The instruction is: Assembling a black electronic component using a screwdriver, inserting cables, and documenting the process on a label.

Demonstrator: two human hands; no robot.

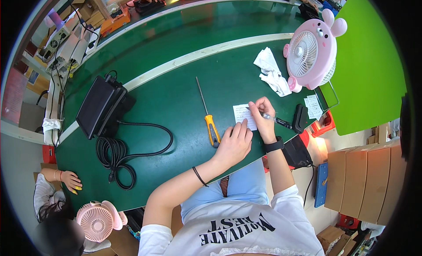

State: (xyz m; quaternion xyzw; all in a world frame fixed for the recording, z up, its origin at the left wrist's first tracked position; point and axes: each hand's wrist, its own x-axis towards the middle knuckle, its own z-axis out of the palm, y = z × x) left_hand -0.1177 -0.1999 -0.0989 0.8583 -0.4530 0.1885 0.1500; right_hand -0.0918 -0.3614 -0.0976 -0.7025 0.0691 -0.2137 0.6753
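My right hand [263, 117] grips a pen [281, 122], its tip over a small white slip of paper [239, 112] that carries handwriting. My left hand [235, 142] lies with outstretched fingers on the lower part of that slip. Just left of the paper, a screwdriver [212, 128] with a yellow and grey handle rests on the green table [176, 93], its shaft directed away from me. A black case [300, 117] lies to the right of my right hand.
At far right stands a pink animal-shaped fan [310, 53] beside a crumpled white cloth [271, 73]. On the left are a black screen device [103, 106] and its coiled cable [112, 155]. Another person's hand [71, 181] rests at the left edge, near a smaller pink fan [96, 221].
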